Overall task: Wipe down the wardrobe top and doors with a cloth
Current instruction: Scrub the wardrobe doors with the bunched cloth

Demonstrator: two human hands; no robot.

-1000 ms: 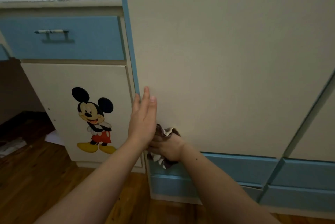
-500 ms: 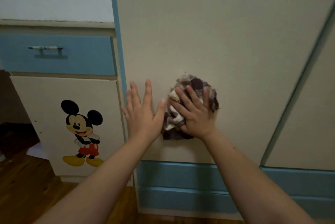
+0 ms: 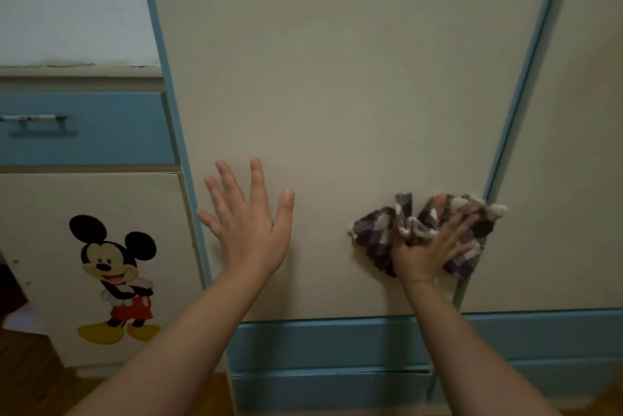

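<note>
The right hand [image 3: 428, 247], fingers spread, presses a crumpled checked cloth [image 3: 381, 240] flat against the cream wardrobe door [image 3: 337, 78]; the cloth bunches under the palm and spills out to both sides of the hand, its far corner reaching the blue vertical trim [image 3: 526, 78] just beyond the fingertips. The left hand [image 3: 249, 230] lies open and empty, fingers splayed, palm against the same door, well apart from the cloth and level with it. Just outside the left hand runs a second blue edge strip [image 3: 168, 95]. Beyond that strip stands a lower cabinet with a blue drawer [image 3: 101, 129] carrying a bar handle [image 3: 33, 119], and a cream door bearing a cartoon mouse sticker [image 3: 114, 277]. Below both wrists lie blue drawer fronts [image 3: 320, 345], and wooden flooring [image 3: 27, 378] shows under the left forearm.
</note>
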